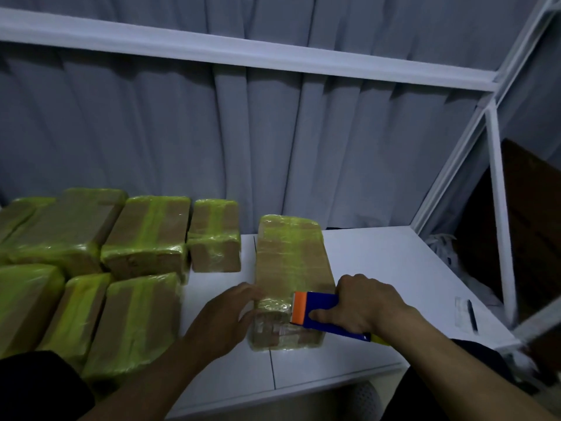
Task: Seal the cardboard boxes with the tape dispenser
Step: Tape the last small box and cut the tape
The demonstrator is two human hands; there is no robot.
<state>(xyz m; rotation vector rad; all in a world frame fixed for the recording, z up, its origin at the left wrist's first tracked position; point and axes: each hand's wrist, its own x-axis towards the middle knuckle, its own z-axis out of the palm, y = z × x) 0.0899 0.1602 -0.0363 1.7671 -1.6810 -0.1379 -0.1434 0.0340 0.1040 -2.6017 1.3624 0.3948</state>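
Observation:
A long cardboard box (291, 262) wrapped in yellowish tape lies lengthwise on the white table (379, 262). My right hand (364, 305) grips a blue tape dispenser (321, 314) with an orange front edge, pressed against the box's near right corner. My left hand (227, 317) lies flat against the box's near left side, fingers spread, steadying it.
Several taped boxes (142, 235) are packed together on the left half of the table. A pen and a paper slip (467, 314) lie near the right edge. A white metal frame (498, 208) stands at the right, grey curtain behind.

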